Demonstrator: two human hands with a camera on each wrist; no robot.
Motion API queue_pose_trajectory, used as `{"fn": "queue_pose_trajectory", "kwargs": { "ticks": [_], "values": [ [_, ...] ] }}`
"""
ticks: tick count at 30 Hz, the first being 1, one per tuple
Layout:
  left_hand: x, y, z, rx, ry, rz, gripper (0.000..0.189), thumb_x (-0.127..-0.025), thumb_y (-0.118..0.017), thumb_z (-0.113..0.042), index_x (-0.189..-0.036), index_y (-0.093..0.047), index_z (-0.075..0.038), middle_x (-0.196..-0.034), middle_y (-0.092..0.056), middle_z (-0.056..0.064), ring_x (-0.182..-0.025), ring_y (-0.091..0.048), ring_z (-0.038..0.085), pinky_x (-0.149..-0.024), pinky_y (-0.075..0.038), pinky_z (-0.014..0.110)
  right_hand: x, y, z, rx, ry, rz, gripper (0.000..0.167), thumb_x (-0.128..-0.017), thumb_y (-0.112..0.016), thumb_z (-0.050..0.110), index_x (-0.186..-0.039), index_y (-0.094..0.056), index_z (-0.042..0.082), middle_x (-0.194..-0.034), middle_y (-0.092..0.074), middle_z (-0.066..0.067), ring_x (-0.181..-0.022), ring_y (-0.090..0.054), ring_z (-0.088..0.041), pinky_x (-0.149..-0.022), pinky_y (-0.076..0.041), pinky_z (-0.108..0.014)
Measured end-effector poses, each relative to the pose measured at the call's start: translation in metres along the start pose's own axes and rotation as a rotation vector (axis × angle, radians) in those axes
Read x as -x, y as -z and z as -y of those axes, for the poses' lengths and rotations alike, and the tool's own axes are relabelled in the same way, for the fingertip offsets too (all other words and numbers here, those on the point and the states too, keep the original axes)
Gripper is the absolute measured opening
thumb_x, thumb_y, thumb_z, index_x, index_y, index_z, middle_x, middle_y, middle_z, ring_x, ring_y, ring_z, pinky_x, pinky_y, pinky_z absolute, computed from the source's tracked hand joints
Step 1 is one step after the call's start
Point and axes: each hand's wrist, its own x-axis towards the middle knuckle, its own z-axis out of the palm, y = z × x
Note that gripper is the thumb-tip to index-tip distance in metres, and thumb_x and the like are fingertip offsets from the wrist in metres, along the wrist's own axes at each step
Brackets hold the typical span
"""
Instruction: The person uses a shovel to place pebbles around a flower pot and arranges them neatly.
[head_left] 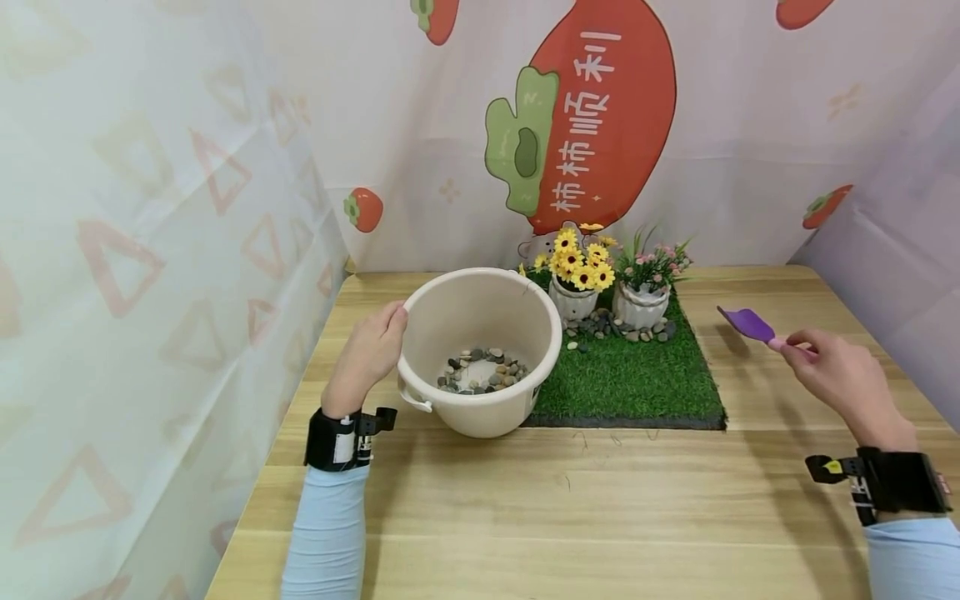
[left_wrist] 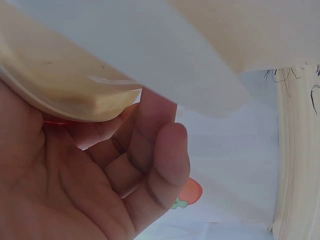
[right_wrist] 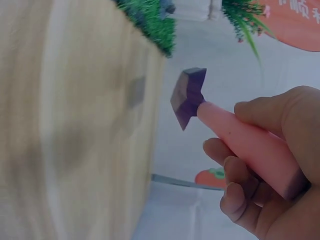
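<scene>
My left hand grips the left rim of a cream plastic bucket, its thumb at the top edge. In the left wrist view the fingers curl beneath the rim. Inside the bucket, small grey, tan and white pebbles lie in a loose ring on the bottom. Away to the right, my right hand holds a small toy shovel by its pink handle. The purple blade points left above the table and carries nothing visible.
Right of the bucket lies a square of artificial turf, partly covered by it. On its back edge stand a pot of yellow flowers and a pot of pink flowers, with pebbles around them. Printed curtains enclose the wooden table.
</scene>
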Motion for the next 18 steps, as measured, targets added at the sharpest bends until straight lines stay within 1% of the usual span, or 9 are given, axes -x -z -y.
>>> {"fn": "queue_pose_trajectory", "kwargs": {
  "ticks": [5, 6, 8, 10, 11, 14, 16, 17, 18],
  "values": [
    [0.001, 0.0, 0.0, -0.007, 0.005, 0.001, 0.048, -0.107, -0.025, -0.036, -0.137, -0.054, -0.012, -0.114, -0.067, 0.017, -0.102, -0.066, 0.034, -0.087, -0.05, 0.051, 0.002, -0.009, -0.007, 0.002, -0.032, 0.041, 0.042, -0.102, -0.048, 0.034, -0.114, -0.062, -0.004, -0.072, -0.059, -0.011, -0.053, -0.04, -0.017, -0.049, -0.026, -0.03],
    [0.001, 0.0, 0.0, -0.009, 0.005, 0.0, 0.047, -0.107, -0.025, -0.036, -0.136, -0.054, -0.012, -0.115, -0.067, 0.017, -0.102, -0.066, 0.034, -0.088, -0.051, 0.051, 0.003, -0.01, -0.008, 0.004, -0.035, 0.042, 0.043, -0.102, -0.048, 0.035, -0.114, -0.062, -0.004, -0.07, -0.057, -0.009, -0.052, -0.038, -0.017, -0.049, -0.025, -0.03],
    [0.001, 0.0, -0.001, -0.007, 0.003, -0.001, 0.047, -0.107, -0.025, -0.035, -0.136, -0.054, -0.012, -0.115, -0.068, 0.017, -0.102, -0.066, 0.034, -0.087, -0.051, 0.05, 0.003, -0.014, -0.01, 0.004, -0.035, 0.037, 0.043, -0.102, -0.048, 0.035, -0.115, -0.061, -0.004, -0.068, -0.056, -0.008, -0.052, -0.038, -0.017, -0.049, -0.025, -0.03],
    [0.001, 0.0, -0.001, -0.002, 0.002, -0.002, 0.047, -0.107, -0.026, -0.035, -0.136, -0.054, -0.012, -0.114, -0.068, 0.017, -0.102, -0.066, 0.034, -0.087, -0.051, 0.05, 0.005, -0.016, -0.012, 0.001, -0.039, 0.036, 0.043, -0.102, -0.047, 0.034, -0.116, -0.061, -0.004, -0.068, -0.056, -0.009, -0.053, -0.039, -0.018, -0.049, -0.026, -0.03],
    [0.002, 0.0, -0.001, -0.001, 0.002, -0.002, 0.047, -0.107, -0.026, -0.035, -0.136, -0.054, -0.011, -0.114, -0.068, 0.017, -0.102, -0.066, 0.034, -0.087, -0.051, 0.05, 0.005, -0.018, -0.013, 0.0, -0.043, 0.032, 0.042, -0.102, -0.047, 0.034, -0.116, -0.061, -0.003, -0.07, -0.058, -0.012, -0.053, -0.04, -0.019, -0.049, -0.026, -0.031],
    [0.002, 0.0, -0.001, 0.001, 0.002, 0.0, 0.047, -0.107, -0.026, -0.035, -0.136, -0.055, -0.011, -0.114, -0.068, 0.017, -0.101, -0.066, 0.033, -0.087, -0.051, 0.05, 0.006, -0.023, -0.017, -0.003, -0.053, 0.012, 0.041, -0.102, -0.048, 0.033, -0.117, -0.061, -0.002, -0.082, -0.065, -0.026, -0.058, -0.049, -0.023, -0.05, -0.03, -0.031],
    [0.002, 0.0, -0.001, 0.001, 0.003, 0.0, 0.047, -0.107, -0.026, -0.035, -0.136, -0.055, -0.012, -0.114, -0.068, 0.017, -0.101, -0.066, 0.033, -0.087, -0.051, 0.05, 0.007, -0.028, -0.019, -0.002, -0.055, -0.003, 0.041, -0.102, -0.048, 0.033, -0.117, -0.061, -0.002, -0.09, -0.066, -0.032, -0.06, -0.051, -0.025, -0.05, -0.031, -0.031],
    [0.001, 0.0, -0.001, 0.0, 0.004, 0.0, 0.047, -0.107, -0.026, -0.035, -0.135, -0.055, -0.012, -0.114, -0.068, 0.017, -0.101, -0.066, 0.033, -0.086, -0.051, 0.05, 0.007, -0.03, -0.02, -0.005, -0.055, -0.005, 0.041, -0.102, -0.048, 0.033, -0.117, -0.06, -0.002, -0.09, -0.066, -0.032, -0.06, -0.051, -0.025, -0.05, -0.031, -0.031],
    [0.001, 0.0, -0.001, -0.002, 0.003, -0.001, 0.047, -0.107, -0.026, -0.035, -0.135, -0.055, -0.012, -0.114, -0.068, 0.017, -0.101, -0.066, 0.033, -0.087, -0.051, 0.05, 0.008, -0.031, -0.021, -0.006, -0.057, -0.002, 0.042, -0.102, -0.048, 0.034, -0.118, -0.06, -0.003, -0.086, -0.065, -0.031, -0.059, -0.051, -0.024, -0.05, -0.031, -0.031]
  ]
}}
